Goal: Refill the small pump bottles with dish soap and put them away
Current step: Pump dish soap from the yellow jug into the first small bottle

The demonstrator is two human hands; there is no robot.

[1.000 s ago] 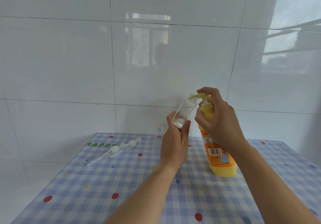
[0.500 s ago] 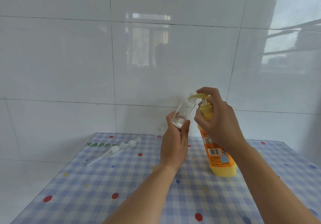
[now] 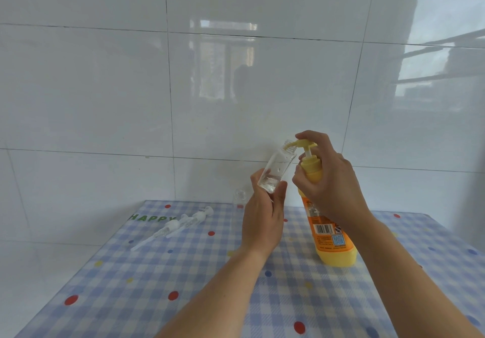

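Observation:
My left hand point(image 3: 263, 218) grips a small clear bottle point(image 3: 275, 171), tilted so its open neck meets the spout of the yellow pump point(image 3: 305, 144). A little clear liquid sits in its lower end. My right hand point(image 3: 328, 180) wraps the neck of the big yellow dish soap bottle point(image 3: 332, 240), which stands on the table, with a finger resting on top of the pump head. A second small clear bottle point(image 3: 239, 197), open and upright, stands behind my left hand. Two white pump tops point(image 3: 183, 223) with long tubes lie at the table's back left.
The table point(image 3: 147, 285) wears a blue checked cloth with coloured dots and sits against a white tiled wall point(image 3: 131, 88). Its left edge drops off towards the tiled wall.

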